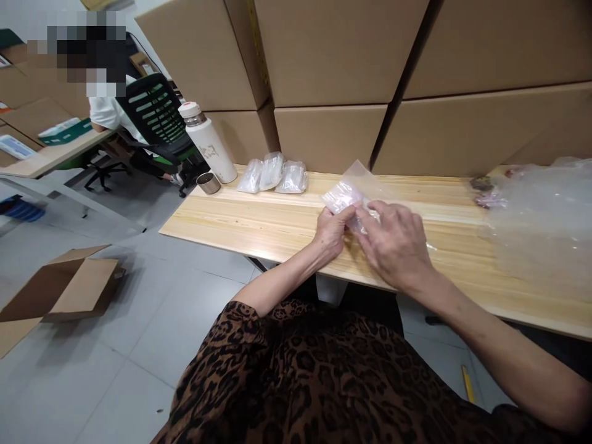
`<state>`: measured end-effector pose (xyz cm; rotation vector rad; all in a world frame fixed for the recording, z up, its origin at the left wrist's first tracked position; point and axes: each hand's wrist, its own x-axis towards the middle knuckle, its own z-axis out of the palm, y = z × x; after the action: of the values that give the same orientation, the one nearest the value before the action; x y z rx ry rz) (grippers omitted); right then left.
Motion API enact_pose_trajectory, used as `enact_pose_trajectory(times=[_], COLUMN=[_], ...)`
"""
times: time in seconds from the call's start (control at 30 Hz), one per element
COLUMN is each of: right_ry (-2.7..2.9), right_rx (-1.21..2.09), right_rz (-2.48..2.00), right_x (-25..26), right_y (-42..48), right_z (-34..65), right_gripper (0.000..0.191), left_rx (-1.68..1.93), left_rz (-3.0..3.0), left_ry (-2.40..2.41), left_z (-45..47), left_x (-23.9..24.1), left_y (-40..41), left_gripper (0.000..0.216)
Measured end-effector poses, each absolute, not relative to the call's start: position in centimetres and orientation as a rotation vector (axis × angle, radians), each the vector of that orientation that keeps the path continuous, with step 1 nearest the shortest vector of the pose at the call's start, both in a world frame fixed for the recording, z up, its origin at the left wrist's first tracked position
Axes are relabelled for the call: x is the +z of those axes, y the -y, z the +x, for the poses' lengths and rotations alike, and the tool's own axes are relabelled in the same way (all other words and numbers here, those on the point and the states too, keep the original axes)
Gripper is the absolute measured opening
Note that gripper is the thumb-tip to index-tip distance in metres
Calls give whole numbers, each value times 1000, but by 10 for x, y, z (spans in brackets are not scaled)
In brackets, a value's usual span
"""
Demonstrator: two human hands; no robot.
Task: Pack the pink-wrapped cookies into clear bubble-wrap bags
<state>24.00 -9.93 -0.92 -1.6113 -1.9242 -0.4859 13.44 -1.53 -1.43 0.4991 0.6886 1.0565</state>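
Over the front part of the wooden table, a clear plastic bag (345,192) is held between both hands. My left hand (332,229) grips its lower left side, thumb on top. My right hand (393,240) is closed on the right side of the bag, its fingers bent over the plastic. Something pale or pinkish shows through the bag, but I cannot make out what it is. To the left of the hands, a few filled clear bags (272,174) lie side by side against the boxes.
Stacked cardboard boxes (330,139) line the table's (222,216) back edge. A white flask (210,148) and a metal cup (208,183) stand at its left end. Clear plastic bags (546,216) heap up on the right. An open carton (83,287) lies on the floor; a person sits beyond.
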Motion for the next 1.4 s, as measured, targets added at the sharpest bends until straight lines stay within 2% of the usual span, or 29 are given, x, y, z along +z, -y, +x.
enact_pose_trajectory(times=[0.13,0.3,0.4,0.47,0.6,0.7,0.9,0.97,1.07,1.17,1.27,1.4], right_ry=[2002,1936,1761,1457,758,548,540,565,852,1527,1938,2021], right_rx=[-643,-435,-66,277,1002,1208,971,747,231,-194,-345,-354], right_rz=[-1591,-1672,-1698,-1637,-1201,-1008,-1066,-1107,-1191,-1274,-1425,-1572], right_x=[-26,-48,-52,-48,-29,-20,-38,-41,-35,-28,-30,-42], right_y=[104,81,85,93,105,101,94,98,107,109,99,84], right_z=[226,280,314,324,308,282,273,278,275,253,231,229], right_gripper=[59,58,54,50,44,50,40,35,31,51,70,69], left_rx=[1111,1210,1304,1336,1307,1245,1237,1301,1372,1357,1289,1197], left_rz=[398,322,316,330,371,423,531,535,525,516,525,475], left_ry=[-665,-654,-660,-656,-642,-619,-635,-652,-704,-711,-679,-636], left_z=[137,121,106,99,98,105,104,100,100,111,123,125], left_x=[-3,5,8,10,13,12,6,3,0,-3,-5,-4], left_y=[19,12,2,-3,-1,10,13,8,5,13,27,39], left_gripper=[10,14,20,19,12,18,31,35,37,36,23,10])
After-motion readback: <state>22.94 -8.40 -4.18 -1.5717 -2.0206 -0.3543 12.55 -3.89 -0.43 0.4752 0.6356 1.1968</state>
